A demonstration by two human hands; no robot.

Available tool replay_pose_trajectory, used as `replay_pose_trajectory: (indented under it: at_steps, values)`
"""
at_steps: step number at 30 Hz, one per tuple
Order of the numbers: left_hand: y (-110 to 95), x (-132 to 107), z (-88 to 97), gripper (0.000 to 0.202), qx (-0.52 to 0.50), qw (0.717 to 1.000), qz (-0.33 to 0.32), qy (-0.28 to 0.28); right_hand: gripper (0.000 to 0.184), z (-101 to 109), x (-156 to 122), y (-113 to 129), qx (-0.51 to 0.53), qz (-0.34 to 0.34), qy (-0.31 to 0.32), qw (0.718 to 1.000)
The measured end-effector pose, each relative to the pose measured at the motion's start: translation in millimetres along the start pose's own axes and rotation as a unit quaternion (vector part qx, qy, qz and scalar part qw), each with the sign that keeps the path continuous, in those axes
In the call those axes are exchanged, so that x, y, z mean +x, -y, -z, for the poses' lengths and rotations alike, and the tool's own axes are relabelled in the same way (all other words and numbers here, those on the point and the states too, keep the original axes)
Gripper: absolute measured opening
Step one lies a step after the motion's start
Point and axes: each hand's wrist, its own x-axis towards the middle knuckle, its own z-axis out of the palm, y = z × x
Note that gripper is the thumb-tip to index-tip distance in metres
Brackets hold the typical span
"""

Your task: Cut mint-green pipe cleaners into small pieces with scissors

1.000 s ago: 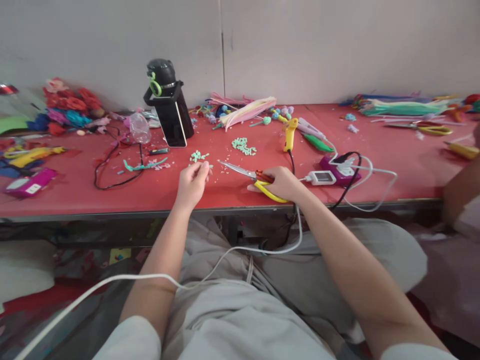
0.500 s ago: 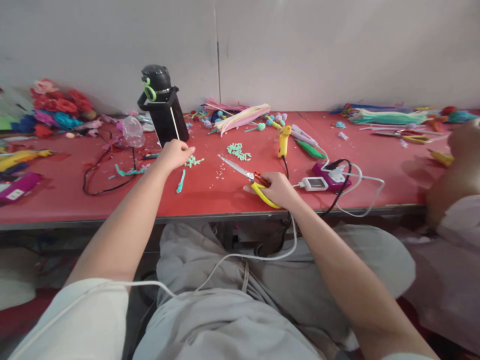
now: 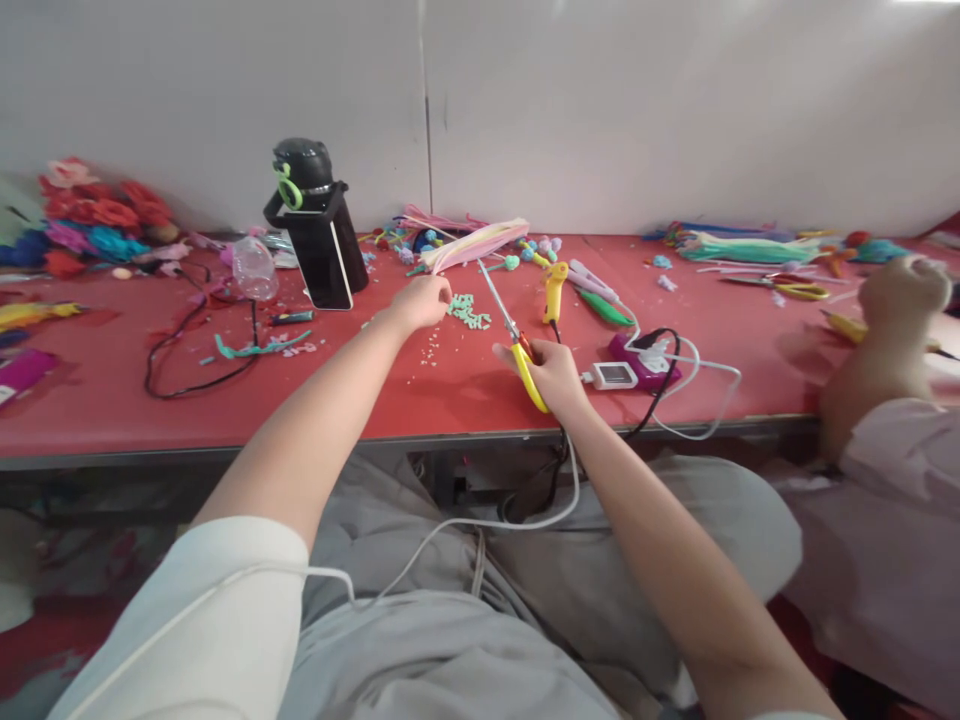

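Observation:
My left hand point(image 3: 426, 302) is low over the red table, its fingers curled together beside a pile of small mint-green pieces point(image 3: 470, 312). What its fingertips hold, if anything, is hidden. My right hand point(image 3: 553, 376) grips scissors point(image 3: 529, 378) with yellow and red handles. Their blades look closed and point away from me, to the right of the green pile. Tiny pale crumbs point(image 3: 429, 350) lie between my hands on the tabletop.
A black bottle point(image 3: 346, 240) and a phone point(image 3: 324, 268) stand at the back left. Behind the pile lie pink and cream pipe cleaners point(image 3: 480, 245). A yellow glue gun point(image 3: 554, 292) and a purple power strip point(image 3: 651, 365) with cables are on the right. A co-worker's hand point(image 3: 904, 295) is at far right.
My left hand has moved right, from the smaller green heap to the bigger pile. The scissors in my right hand have swung to point more straight ahead. The view has shifted slightly.

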Motion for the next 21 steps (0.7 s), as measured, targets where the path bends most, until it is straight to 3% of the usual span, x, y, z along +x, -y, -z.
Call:
replay_pose_trajectory:
  at_steps: [8,21]
  values:
    - [-6,7,-9.2,0.018,0.040,0.993,0.112,0.001,0.064,0,0,-1,0.009,0.008,0.018,1.000]
    - [-2,5,-9.8,0.010,0.006,0.993,0.120,-0.013,0.065,0,2,-3,-0.020,0.006,0.023,1.000]
